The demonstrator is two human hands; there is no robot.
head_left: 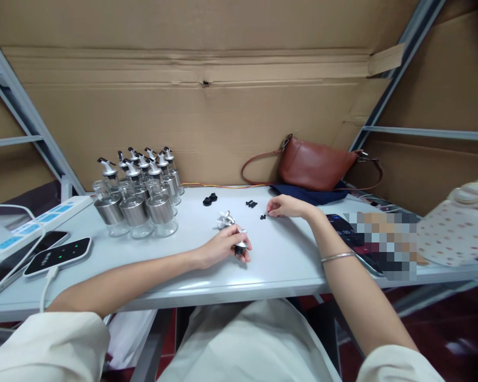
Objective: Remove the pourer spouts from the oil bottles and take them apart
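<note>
My left hand (227,245) is closed around a silver pour spout (242,246) with a black base, held low over the table. More loose silver spouts (225,218) lie on the table just beyond it. My right hand (280,206) is pinched at the tabletop beside a few tiny black pieces (263,217); whether something sits between its fingertips is too small to tell. Slim black pieces (252,203) lie a little farther back, left of that hand. Two round black stoppers (210,199) rest near the back of the table.
Several glass-and-steel bottles (135,212), many topped with spouts, stand at the left back. A power strip (35,225) and a charging device (59,257) lie far left. A brown handbag (316,165) rests on dark cloth at the back; a phone (352,241) lies right of my forearm.
</note>
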